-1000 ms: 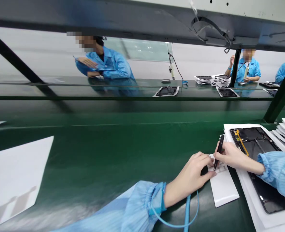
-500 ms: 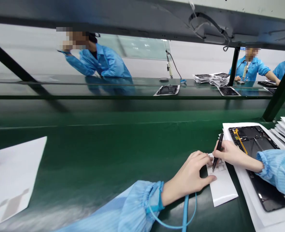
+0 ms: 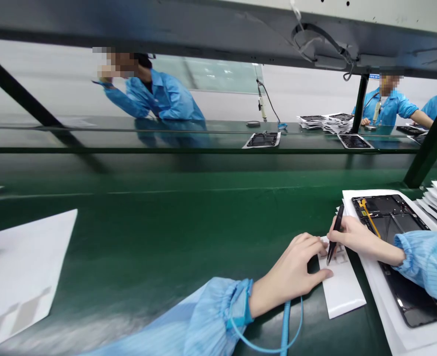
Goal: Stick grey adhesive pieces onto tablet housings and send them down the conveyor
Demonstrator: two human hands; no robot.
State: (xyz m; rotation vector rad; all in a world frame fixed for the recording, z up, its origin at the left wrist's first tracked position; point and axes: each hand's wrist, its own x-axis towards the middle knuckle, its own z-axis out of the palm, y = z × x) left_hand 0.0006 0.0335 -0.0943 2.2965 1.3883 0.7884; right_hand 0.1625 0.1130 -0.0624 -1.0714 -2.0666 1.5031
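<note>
Gripping black tweezers (image 3: pixel 336 234) in right hand (image 3: pixel 355 242), left hand (image 3: pixel 290 277) flat on white sheet (image 3: pixel 342 291), unchanged

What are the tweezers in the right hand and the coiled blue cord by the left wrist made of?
The tweezers look like black-coated metal, with a matte finish and slim, stiff tips, though hard black plastic can't be ruled out. The coiled cord looks like smooth, slightly glossy plastic or rubber sheathing, judging by its even blue surface and soft curve.
</note>
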